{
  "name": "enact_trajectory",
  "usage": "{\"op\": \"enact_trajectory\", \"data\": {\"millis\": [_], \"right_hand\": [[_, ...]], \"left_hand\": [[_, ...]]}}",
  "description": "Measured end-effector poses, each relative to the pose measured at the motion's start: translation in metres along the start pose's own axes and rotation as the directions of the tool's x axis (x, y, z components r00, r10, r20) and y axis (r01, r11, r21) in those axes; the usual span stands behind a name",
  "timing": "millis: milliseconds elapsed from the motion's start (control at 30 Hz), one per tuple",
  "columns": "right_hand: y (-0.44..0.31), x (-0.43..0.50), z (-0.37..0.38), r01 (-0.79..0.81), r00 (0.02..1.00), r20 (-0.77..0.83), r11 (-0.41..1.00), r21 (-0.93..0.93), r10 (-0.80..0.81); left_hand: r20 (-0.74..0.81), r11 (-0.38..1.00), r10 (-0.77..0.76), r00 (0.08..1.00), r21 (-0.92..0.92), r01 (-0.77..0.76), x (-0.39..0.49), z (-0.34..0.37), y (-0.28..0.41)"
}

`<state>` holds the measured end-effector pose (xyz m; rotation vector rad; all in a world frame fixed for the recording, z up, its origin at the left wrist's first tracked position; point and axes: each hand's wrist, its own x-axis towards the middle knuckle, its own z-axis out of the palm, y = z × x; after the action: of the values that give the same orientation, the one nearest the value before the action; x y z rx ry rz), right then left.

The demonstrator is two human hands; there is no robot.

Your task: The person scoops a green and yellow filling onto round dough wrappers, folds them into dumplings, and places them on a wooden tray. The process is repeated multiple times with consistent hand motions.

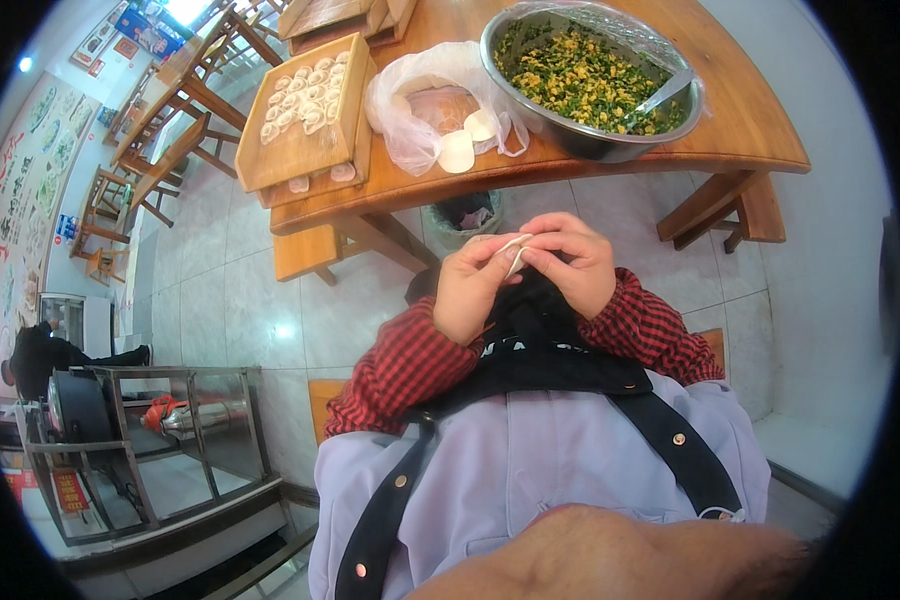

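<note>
Between my fingertips, above my lap, is a partly folded dumpling (520,253). My left hand (471,281) pinches one side of it and my right hand (572,262) the other. Any filling inside is hidden by the fingers. On the table ahead, two loose dumpling wrappers (457,152) lie at the mouth of a clear plastic bag (405,90), which holds more wrappers. To its right stands a large steel bowl (600,150) of chopped green and yellow filling (570,75), with a metal spoon (660,94) in it. Shaped dumplings (307,94) sit in rows on a wooden tray (289,157) at left.
The wooden table's (750,142) front edge runs just beyond my hands. Below it are a lined waste bin (465,217) and a wooden bench (307,251). A metal rack (187,442) with a vacuum flask (202,420) stands at lower left. Another person (52,352) is farther off.
</note>
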<state>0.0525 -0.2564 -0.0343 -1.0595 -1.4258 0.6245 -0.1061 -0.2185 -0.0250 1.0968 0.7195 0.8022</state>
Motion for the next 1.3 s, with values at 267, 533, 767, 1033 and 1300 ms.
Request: {"op": "enact_trajectory", "data": {"millis": [267,533,767,1033,1300], "right_hand": [[0.007,-0.004,0.002,-0.072,0.996,-0.049,0.994,0.086,0.076],[0.004,-0.006,0.004,-0.177,0.980,-0.040,0.948,0.263,0.194],[0.000,-0.006,0.004,-0.198,0.974,-0.042,0.927,0.318,0.223],[0.003,-0.005,0.003,-0.171,0.981,-0.065,0.974,0.150,0.182],[0.008,-0.007,0.003,-0.159,0.984,-0.061,0.978,0.133,0.169]], "left_hand": [[-0.039,0.971,0.143,0.989,0.200,-0.133,-0.003,0.008,0.002],[0.027,0.945,0.208,0.978,0.253,-0.208,-0.004,0.010,0.003],[0.059,0.995,0.064,0.996,0.074,-0.068,-0.006,0.006,0.004],[0.071,0.970,0.216,0.974,0.094,-0.223,-0.010,0.012,-0.008],[-0.049,0.979,0.124,0.991,0.168,-0.114,-0.007,0.005,-0.013]]}}
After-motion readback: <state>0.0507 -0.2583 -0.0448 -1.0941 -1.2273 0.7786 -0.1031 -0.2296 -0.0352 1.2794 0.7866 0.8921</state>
